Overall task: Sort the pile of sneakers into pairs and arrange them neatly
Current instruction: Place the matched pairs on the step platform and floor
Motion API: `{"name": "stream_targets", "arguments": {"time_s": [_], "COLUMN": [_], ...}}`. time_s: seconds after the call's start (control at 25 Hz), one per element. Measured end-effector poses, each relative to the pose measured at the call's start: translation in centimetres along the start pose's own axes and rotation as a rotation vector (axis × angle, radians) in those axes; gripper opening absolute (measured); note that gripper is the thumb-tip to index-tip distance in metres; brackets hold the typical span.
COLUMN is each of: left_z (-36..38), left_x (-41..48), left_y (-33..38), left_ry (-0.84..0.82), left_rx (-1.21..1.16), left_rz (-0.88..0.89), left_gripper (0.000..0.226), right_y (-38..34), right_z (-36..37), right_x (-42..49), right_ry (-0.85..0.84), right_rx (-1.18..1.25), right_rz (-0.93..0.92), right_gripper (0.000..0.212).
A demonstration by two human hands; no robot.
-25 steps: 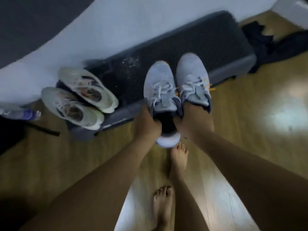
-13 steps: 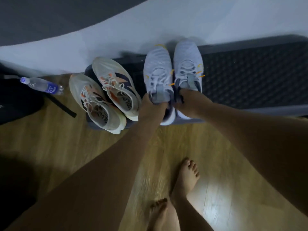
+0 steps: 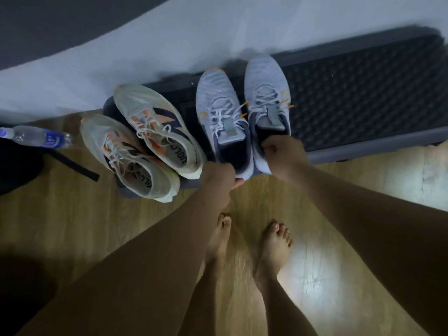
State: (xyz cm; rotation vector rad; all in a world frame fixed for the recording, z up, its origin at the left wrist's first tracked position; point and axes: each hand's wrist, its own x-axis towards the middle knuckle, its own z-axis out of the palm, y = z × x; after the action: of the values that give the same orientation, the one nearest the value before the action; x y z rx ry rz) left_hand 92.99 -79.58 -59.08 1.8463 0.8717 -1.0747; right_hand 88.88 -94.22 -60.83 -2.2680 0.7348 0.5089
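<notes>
**Grey pair gripped at the heels on the platform**

Two pale grey knit sneakers with white laces and orange lace tips, the left grey sneaker (image 3: 221, 110) and the right grey sneaker (image 3: 265, 90), stand side by side, toes towards the white wall (image 3: 169, 44), on a dark grey platform with a studded top (image 3: 351, 98). Their heels overhang its front edge. The left hand (image 3: 219, 177) pinches the heel of the left one. The right hand (image 3: 283, 154) has its fingers curled round the heel collar of the right one.

Just to the left sit two cream mesh sneakers with orange and navy markings (image 3: 145, 141), angled, one close beside the other; the nearer one juts past the platform's left corner. Further left, a clear plastic water bottle with a blue label (image 3: 36, 138) lies on the wooden plank floor (image 3: 72, 214) beside a black strap (image 3: 77, 167).

The wall closes off the platform's far side. Right of the grey pair the studded top runs on towards the frame's edge. Two bare feet (image 3: 275, 241) stand on the floor before the platform.
</notes>
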Motion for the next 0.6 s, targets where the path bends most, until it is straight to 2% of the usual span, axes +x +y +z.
{"name": "stream_targets", "arguments": {"time_s": [0.04,0.08,0.12,0.16,0.2,0.32,0.48,0.6], "left_z": [0.3,0.0,0.2,0.3,0.4,0.8,0.3,-0.2], "left_x": [0.5,0.4,0.5,0.3,0.5,-0.9,-2.4,-1.3], "left_y": [0.1,-0.1,-0.7,-1.1,-1.5,-2.0,-3.2,-3.7], "left_ry": [-0.046,-0.019,0.002,-0.02,0.002,-0.09,-0.266,-0.257], "left_rx": [0.115,-0.062,-0.26,-0.319,-0.329,-0.189,-0.004,-0.022], "left_rz": [0.041,0.039,-0.065,-0.042,-0.034,0.008,0.013,-0.004], "left_gripper": [0.019,0.02,0.023,0.023,0.019,0.019,0.028,0.035], "right_y": [-0.3,-0.6,-1.0,-1.7,-2.5,-4.1,-3.8,-3.4], "right_z": [0.1,0.3,0.8,1.2,1.5,1.9,1.0,-0.4], "right_x": [-0.3,-0.4,-0.5,-0.4,-0.2,1.1,1.6,2.8], "right_ry": [0.024,0.009,-0.035,-0.078,-0.103,-0.043,0.056,0.051], "right_rx": [0.038,0.035,-0.021,-0.085,-0.15,-0.32,-0.357,-0.507], "right_rz": [0.06,0.095,0.107,0.122,0.139,0.118,-0.021,-0.155], "right_gripper": [0.027,0.025,0.021,0.023,0.033,0.049,0.037,0.031]}}
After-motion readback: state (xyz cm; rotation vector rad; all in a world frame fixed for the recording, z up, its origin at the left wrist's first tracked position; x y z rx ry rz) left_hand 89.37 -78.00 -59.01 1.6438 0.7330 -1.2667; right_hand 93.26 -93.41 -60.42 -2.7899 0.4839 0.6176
